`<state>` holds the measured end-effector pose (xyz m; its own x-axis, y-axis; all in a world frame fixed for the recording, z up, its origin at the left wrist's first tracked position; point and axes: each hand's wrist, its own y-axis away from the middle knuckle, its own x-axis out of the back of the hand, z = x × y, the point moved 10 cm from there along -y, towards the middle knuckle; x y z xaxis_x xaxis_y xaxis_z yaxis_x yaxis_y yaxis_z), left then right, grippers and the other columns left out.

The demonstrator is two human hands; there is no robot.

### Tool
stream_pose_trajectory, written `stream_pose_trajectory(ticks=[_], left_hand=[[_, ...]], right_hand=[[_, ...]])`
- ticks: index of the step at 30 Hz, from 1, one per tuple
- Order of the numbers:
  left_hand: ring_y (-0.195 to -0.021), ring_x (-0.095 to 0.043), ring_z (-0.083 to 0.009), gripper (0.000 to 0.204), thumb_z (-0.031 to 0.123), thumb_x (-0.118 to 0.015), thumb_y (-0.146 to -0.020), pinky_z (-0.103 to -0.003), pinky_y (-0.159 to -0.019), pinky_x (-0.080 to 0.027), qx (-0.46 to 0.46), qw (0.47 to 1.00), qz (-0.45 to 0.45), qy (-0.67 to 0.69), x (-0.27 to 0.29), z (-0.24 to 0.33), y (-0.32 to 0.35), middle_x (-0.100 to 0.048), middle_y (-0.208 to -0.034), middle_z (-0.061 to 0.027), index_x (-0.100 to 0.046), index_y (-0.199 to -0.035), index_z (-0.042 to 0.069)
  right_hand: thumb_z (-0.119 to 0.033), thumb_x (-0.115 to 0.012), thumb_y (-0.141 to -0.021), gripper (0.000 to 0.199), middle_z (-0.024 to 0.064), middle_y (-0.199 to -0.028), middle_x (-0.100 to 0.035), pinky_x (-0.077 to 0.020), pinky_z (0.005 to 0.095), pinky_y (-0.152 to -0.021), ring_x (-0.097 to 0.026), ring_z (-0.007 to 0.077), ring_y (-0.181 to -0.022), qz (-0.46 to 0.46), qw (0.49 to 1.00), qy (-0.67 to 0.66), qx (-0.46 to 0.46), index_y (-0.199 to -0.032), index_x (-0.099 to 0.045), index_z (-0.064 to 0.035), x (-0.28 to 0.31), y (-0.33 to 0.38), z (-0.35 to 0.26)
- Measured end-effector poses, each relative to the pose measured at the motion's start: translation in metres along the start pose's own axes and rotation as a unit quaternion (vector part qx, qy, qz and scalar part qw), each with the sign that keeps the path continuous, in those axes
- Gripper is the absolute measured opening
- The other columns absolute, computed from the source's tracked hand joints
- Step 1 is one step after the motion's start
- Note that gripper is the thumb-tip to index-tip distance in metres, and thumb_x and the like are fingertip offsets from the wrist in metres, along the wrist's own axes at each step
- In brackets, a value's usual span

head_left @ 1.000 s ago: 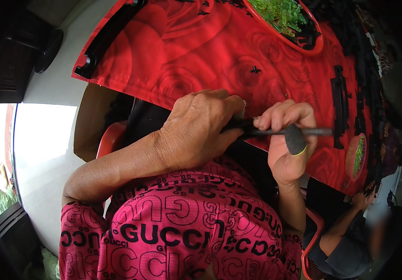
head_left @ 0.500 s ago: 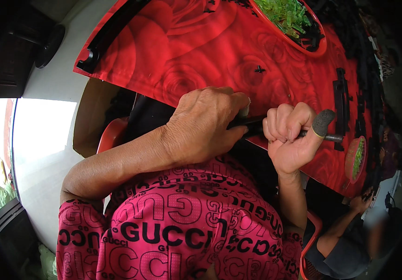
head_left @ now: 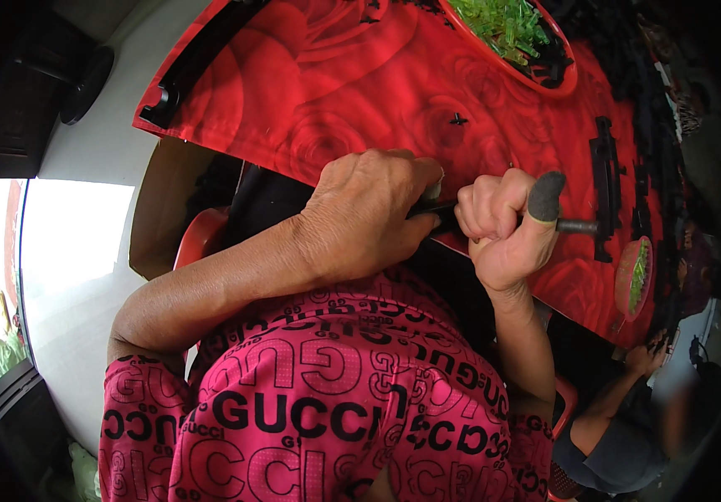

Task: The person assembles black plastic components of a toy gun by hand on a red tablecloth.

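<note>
My left hand (head_left: 369,213) is closed over one end of a thin dark rod (head_left: 576,225) at the near edge of a table covered with a red rose-patterned cloth (head_left: 352,92). My right hand (head_left: 507,226) grips the same rod further along, fist closed, with a dark rubber cap on the raised thumb. The rod's metal tip sticks out to the right of the fist, next to a long black plastic part (head_left: 603,180) lying on the cloth. What sits under my left palm is hidden.
A red bowl of green pieces (head_left: 511,29) stands at the far edge, a smaller red bowl (head_left: 633,276) at the right. Black parts are piled along the right side. Another person's arm (head_left: 620,385) reaches in at lower right. A cardboard box (head_left: 164,205) stands left.
My right hand has slid left along the rod toward my left hand, and its thumb has lifted up. The left hand has stayed in place.
</note>
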<state>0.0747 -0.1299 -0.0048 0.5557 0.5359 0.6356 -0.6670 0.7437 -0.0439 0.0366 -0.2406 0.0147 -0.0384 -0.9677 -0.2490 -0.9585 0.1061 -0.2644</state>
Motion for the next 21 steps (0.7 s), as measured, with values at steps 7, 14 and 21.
stream_pose_trajectory(ticks=[7, 14, 21], left_hand=[[-0.082, -0.071, -0.0348, 0.027, 0.020, -0.079, -0.082, -0.045, -0.072, -0.054, 0.000, 1.000, -0.018, 0.012, -0.002, 0.000, 0.001, -0.070, -0.087, -0.0141, -0.067, -0.101, 0.005], [-0.079, -0.073, -0.0323, 0.024, 0.019, -0.079, -0.083, -0.044, -0.071, -0.055, 0.026, 0.999, -0.032, 0.008, -0.003, -0.004, -0.005, -0.072, -0.083, -0.0135, -0.068, -0.099, 0.004], [-0.079, -0.073, -0.0329, 0.026, 0.020, -0.078, -0.083, -0.044, -0.071, -0.056, 0.018, 1.000, -0.025, 0.002, -0.003, -0.002, -0.004, -0.073, -0.082, -0.0135, -0.068, -0.100, 0.004]], right_hand=[[-0.059, -0.026, -0.112, 0.063, -0.0035, -0.054, -0.025, -0.0127, 0.0274, -0.043, -0.016, 0.0081, -0.046, 0.025, 0.992, -0.125, -0.024, -0.066, -0.032, -0.0160, 0.028, -0.001, -0.004], [-0.058, -0.026, -0.112, 0.063, -0.0031, -0.055, -0.025, -0.0134, 0.0270, -0.043, -0.016, 0.0081, -0.047, 0.015, 0.994, -0.106, -0.026, -0.067, -0.032, -0.0151, 0.028, -0.006, 0.001], [-0.056, -0.025, -0.113, 0.062, -0.0025, -0.055, -0.026, -0.0137, 0.0268, -0.043, -0.017, 0.0076, -0.047, 0.001, 0.997, -0.073, 0.000, -0.069, -0.033, -0.0139, 0.019, -0.006, -0.001]])
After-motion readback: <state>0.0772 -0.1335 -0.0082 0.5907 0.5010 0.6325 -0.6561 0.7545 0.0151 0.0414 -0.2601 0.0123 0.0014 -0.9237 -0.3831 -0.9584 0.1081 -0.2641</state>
